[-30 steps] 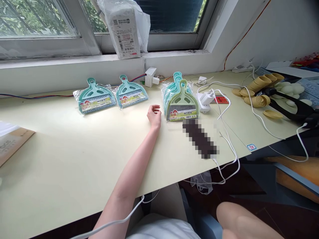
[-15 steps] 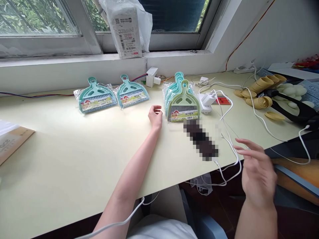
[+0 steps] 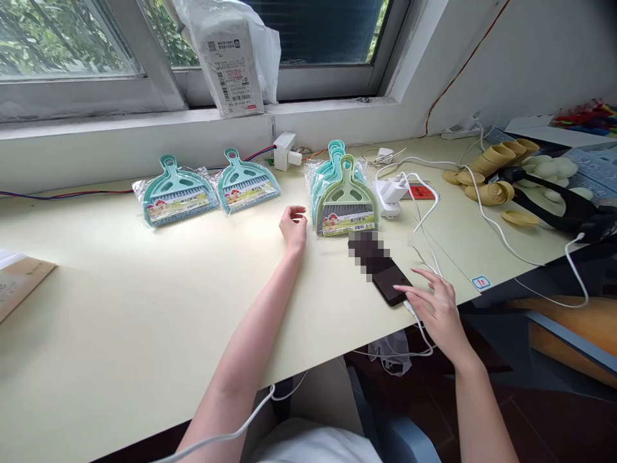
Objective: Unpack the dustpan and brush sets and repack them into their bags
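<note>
My left hand (image 3: 293, 226) rests on the table with its fingers loosely curled and nothing visible in them. Just right of it lies a green mini dustpan-and-brush set (image 3: 348, 196) in clear wrap, on top of turquoise sets (image 3: 324, 168). Two more turquoise sets, one (image 3: 179, 193) farther left and one (image 3: 247, 183) nearer, lie toward the wall. My right hand (image 3: 436, 308) is open, fingers stretched over the near end of a black phone (image 3: 391, 281); whether a fingertip touches it I cannot tell. The phone's far part is blurred out. A white cable (image 3: 409, 308) runs from its near end.
A white charger block (image 3: 389, 196) with looping cables stands right of the sets. Yellow cups (image 3: 499, 161) and a black strap (image 3: 549, 206) lie at the far right. A bagged box (image 3: 234, 71) leans on the windowsill. A brown packet (image 3: 24, 280) is at the left edge.
My right hand has swung left and forward from beyond the table edge to over the phone. My left hand stays put on the table. The view has shifted slightly.
</note>
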The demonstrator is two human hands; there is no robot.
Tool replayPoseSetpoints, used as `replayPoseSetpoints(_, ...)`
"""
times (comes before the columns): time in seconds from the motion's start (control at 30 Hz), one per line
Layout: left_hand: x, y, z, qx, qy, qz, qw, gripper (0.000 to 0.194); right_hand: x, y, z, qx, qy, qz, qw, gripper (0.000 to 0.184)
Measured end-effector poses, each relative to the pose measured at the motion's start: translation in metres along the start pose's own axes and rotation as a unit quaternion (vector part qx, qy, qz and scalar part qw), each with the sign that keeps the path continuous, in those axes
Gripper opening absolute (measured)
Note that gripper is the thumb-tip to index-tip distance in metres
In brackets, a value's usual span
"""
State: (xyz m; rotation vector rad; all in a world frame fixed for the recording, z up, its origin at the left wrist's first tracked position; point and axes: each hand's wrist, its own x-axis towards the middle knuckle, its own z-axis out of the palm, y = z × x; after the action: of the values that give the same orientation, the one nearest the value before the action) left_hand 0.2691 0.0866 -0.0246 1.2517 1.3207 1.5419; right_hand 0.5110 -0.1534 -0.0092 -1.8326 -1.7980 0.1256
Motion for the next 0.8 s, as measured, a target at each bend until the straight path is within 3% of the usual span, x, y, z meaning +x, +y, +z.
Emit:
replayPoseSetpoints(0.23, 0.001, -0.002, 0.000, 0.001, -0.002, 0.007, 1.000, 0.024, 0.013, -0.011, 0.012, -0.031, 0.004, -0.029, 0.999, 0.042)
replayPoseSetpoints(0.5, 0.003, -0.005, 0.000, 0.007, -0.002, 0.013, 1.000, 0.023, -0.015, -0.018, 0.012, 0.003, 0.058, -0.015, 0.998, 0.036)
replayPoseSetpoints(0.67, 0.002, -0.003, -0.003, 0.047, 0.021, 0.011, 0.999, 0.025, -0.035, -0.059, 0.030, 0.053, 0.063, -0.029, 0.996, 0.032)
replayPoseSetpoints(0.8, -0.007, 0.000, -0.008, 0.167, 0.045, 0.042, 0.984, 0.027, -0.040, -0.099, 0.054, 0.022, -0.013, -0.086, 0.996, 0.039)
